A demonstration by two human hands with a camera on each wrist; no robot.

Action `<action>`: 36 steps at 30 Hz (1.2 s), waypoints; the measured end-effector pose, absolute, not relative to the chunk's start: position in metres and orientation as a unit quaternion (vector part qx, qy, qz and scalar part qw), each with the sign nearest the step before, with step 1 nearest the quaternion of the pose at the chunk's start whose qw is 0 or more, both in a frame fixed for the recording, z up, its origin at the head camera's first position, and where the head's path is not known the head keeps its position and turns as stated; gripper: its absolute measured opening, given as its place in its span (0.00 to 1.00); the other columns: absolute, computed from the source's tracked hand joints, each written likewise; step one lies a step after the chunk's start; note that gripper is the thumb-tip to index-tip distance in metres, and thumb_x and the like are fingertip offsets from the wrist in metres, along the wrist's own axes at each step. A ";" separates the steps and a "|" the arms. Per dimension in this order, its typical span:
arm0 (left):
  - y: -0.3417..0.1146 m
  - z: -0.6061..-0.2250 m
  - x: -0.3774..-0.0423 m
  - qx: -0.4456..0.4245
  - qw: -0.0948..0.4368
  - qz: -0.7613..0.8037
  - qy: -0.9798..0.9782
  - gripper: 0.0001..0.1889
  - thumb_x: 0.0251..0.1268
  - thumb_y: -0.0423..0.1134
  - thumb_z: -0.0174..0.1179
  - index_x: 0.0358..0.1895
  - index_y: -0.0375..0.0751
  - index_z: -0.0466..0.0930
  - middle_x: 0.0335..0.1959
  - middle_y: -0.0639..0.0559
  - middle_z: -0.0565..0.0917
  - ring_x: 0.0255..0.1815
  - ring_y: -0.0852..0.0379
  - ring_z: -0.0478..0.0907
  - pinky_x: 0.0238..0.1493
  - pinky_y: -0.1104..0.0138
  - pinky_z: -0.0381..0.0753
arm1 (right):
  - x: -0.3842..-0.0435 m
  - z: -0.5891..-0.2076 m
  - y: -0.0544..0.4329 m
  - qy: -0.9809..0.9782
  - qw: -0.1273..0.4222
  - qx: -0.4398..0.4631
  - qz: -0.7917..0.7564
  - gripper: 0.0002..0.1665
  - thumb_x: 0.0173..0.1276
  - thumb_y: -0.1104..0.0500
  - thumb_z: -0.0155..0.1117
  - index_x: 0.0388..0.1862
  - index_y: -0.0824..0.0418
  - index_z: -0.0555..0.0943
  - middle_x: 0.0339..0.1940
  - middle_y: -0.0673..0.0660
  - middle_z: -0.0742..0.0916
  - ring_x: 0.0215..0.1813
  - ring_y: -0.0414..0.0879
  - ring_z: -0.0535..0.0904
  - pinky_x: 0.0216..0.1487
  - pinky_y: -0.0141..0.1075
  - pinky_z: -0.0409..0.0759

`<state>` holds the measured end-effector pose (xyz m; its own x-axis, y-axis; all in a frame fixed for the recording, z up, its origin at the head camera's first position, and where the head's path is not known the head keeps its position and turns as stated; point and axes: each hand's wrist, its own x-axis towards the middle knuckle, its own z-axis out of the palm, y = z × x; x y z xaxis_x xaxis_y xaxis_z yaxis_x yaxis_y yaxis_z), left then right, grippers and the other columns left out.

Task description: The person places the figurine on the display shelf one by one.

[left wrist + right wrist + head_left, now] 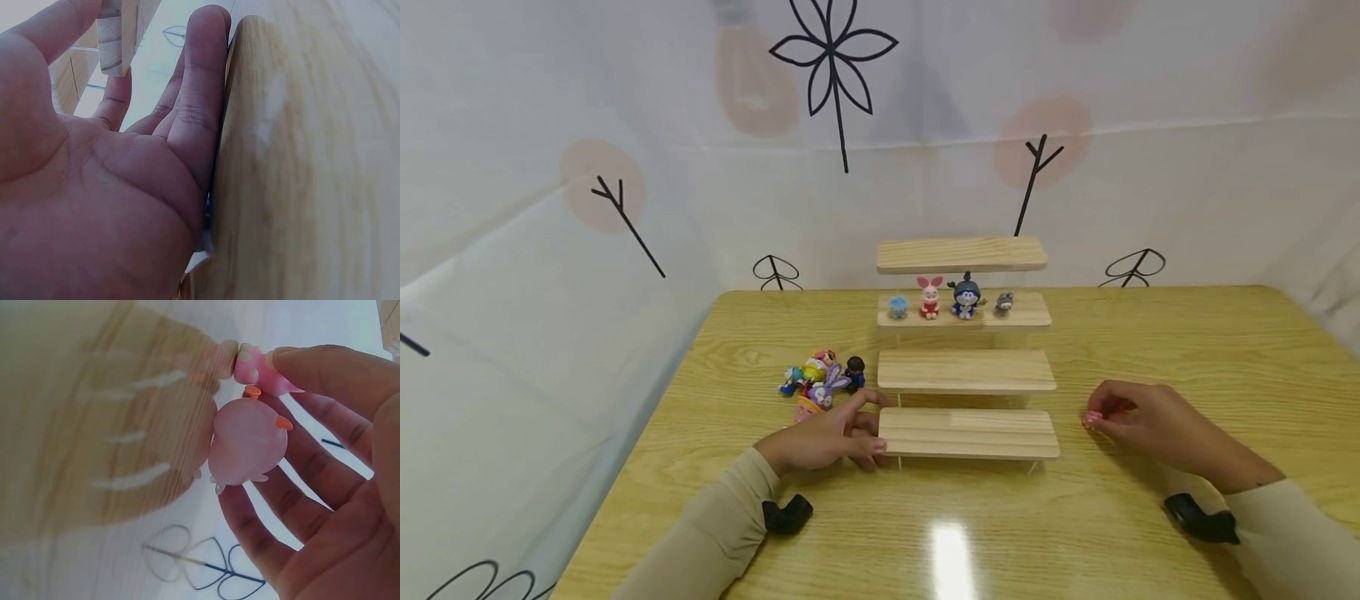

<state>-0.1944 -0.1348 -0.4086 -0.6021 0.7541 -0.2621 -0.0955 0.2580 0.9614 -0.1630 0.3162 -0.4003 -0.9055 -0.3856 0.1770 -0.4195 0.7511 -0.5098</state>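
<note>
My left hand (827,437) holds the left end of the lowest plank (966,432) of a stepped wooden display stand, thumb at its front corner and index finger at the back. In the left wrist view the plank's end (110,40) sits between thumb and fingertips, the other fingers lying along the tabletop (300,156). To the right of the stand, my right hand (1150,425) pinches a small bright pink figurine (255,367) between thumb and finger, at the table surface. A round pale pink toy (250,440) with orange feet lies beside it, near the other fingers.
On the second plank from the top stand a blue figurine (898,307), a pink piglet figurine (929,298), a dark-hatted figurine (966,297) and a small grey one (1004,303). Several colourful figurines (815,371) lie left of the stand. A patterned white cloth (925,192) hangs behind the table.
</note>
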 end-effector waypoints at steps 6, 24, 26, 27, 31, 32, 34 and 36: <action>-0.135 -0.408 -0.194 0.235 0.379 0.560 0.698 0.28 0.76 0.41 0.57 0.71 0.55 0.55 0.43 0.44 0.77 0.51 0.48 0.85 0.53 0.56 0.86 | -0.162 -0.401 0.315 -0.933 0.039 0.219 0.281 0.07 0.65 0.61 0.72 0.37 0.50 0.82 0.35 0.42 0.87 0.37 0.26 0.80 0.34 0.27 0.83; -0.135 -0.409 -0.194 0.234 0.376 0.561 0.699 0.27 0.76 0.42 0.57 0.71 0.55 0.55 0.43 0.45 0.77 0.50 0.48 0.85 0.53 0.56 0.86 | -0.158 -0.390 0.303 -0.938 0.148 0.223 0.220 0.11 0.61 0.63 0.75 0.41 0.51 0.86 0.40 0.45 0.89 0.41 0.33 0.82 0.35 0.34 0.84; -0.135 -0.409 -0.194 0.234 0.376 0.562 0.699 0.27 0.76 0.42 0.57 0.70 0.55 0.55 0.43 0.45 0.77 0.50 0.48 0.85 0.53 0.56 0.86 | -0.157 -0.388 0.300 -0.933 0.172 0.232 0.216 0.13 0.59 0.64 0.76 0.41 0.51 0.86 0.40 0.45 0.89 0.42 0.35 0.82 0.36 0.32 0.83; -0.135 -0.409 -0.194 0.234 0.376 0.562 0.699 0.27 0.76 0.42 0.57 0.70 0.55 0.55 0.43 0.45 0.77 0.49 0.47 0.85 0.53 0.56 0.86 | -0.156 -0.387 0.298 -0.930 0.182 0.237 0.216 0.14 0.58 0.65 0.77 0.41 0.52 0.86 0.40 0.45 0.89 0.42 0.36 0.82 0.37 0.30 0.83; -0.135 -0.408 -0.194 0.234 0.376 0.560 0.700 0.27 0.76 0.42 0.57 0.70 0.55 0.55 0.43 0.45 0.76 0.50 0.48 0.85 0.53 0.56 0.86 | -0.154 -0.384 0.294 -0.916 0.216 0.253 0.225 0.17 0.55 0.67 0.78 0.42 0.52 0.86 0.40 0.46 0.89 0.42 0.34 0.81 0.39 0.20 0.78; -0.135 -0.408 -0.194 0.234 0.376 0.560 0.700 0.27 0.76 0.42 0.57 0.70 0.55 0.55 0.42 0.45 0.76 0.50 0.48 0.85 0.53 0.57 0.86 | -0.153 -0.383 0.292 -0.913 0.223 0.256 0.228 0.18 0.54 0.68 0.78 0.42 0.53 0.86 0.40 0.46 0.89 0.42 0.33 0.81 0.39 0.18 0.77; -0.135 -0.409 -0.194 0.235 0.377 0.560 0.700 0.27 0.76 0.42 0.57 0.71 0.54 0.55 0.42 0.45 0.76 0.50 0.48 0.85 0.53 0.57 0.86 | -0.152 -0.380 0.290 -0.907 0.235 0.261 0.233 0.20 0.52 0.70 0.78 0.43 0.53 0.87 0.40 0.46 0.89 0.43 0.32 0.80 0.40 0.15 0.76; -0.135 -0.409 -0.194 0.235 0.378 0.561 0.699 0.27 0.75 0.42 0.58 0.70 0.54 0.55 0.42 0.45 0.76 0.50 0.48 0.85 0.53 0.57 0.86 | -0.151 -0.377 0.287 -0.901 0.248 0.268 0.235 0.22 0.50 0.72 0.78 0.43 0.54 0.87 0.40 0.47 0.89 0.43 0.31 0.80 0.41 0.14 0.75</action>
<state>-0.1943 -0.1350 -0.4093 -0.6048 0.7512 -0.2644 -0.0956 0.2612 0.9606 -0.1512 0.2874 -0.3770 -0.7341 -0.3656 0.5722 -0.5986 0.7463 -0.2912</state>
